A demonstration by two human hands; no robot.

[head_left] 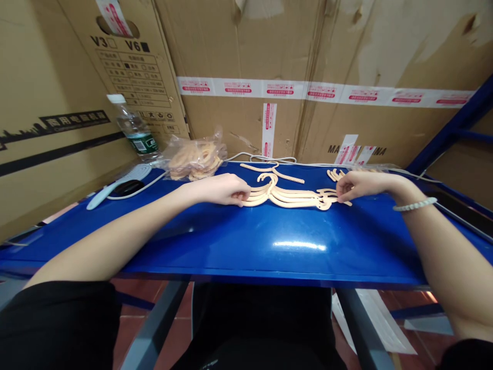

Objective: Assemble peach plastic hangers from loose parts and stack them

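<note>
Several beige clothes hangers [295,199] lie stacked together on the blue table, their hooks at the middle. The fingers of my left hand [233,190] are closed round the left end of this stack. At the stack's right end, my right hand [352,185] pinches a small curved beige hanger piece [327,193], partly hidden by the fingers. A separate beige hanger [289,176] lies just behind the stack. More small curved beige pieces [334,175] sit behind my right hand.
Further left are a clear plastic bag of beige pieces [194,158], a water bottle [136,131], a light blue hairbrush [121,184] and a black mouse [129,188]. A white cable [250,157] runs along the back. Cardboard boxes [239,46] wall the rear of the blue table [231,246].
</note>
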